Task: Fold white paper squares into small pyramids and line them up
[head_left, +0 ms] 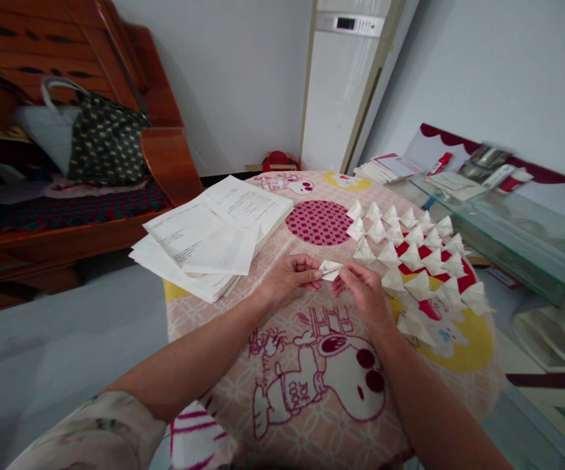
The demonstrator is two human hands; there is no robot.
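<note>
A small folded piece of white paper [330,268] is held between my two hands above the middle of the table. My left hand [296,274] pinches its left end between thumb and fingers. At its right end, my right hand [361,285] has its fingers closed on the same paper. Rows of folded white paper pieces [412,256], pointed at the top, stand on the table just right of my right hand. Beyond my left hand lies a loose stack of printed paper sheets [214,241].
A pink patterned tablecloth [282,365] with cartoon figures covers the table. To the right is a glass-topped counter [522,228] with metal bowls and papers. A wooden bench [169,156] with a patterned bag [109,140] stands at the left, and a tall white appliance [338,91] behind.
</note>
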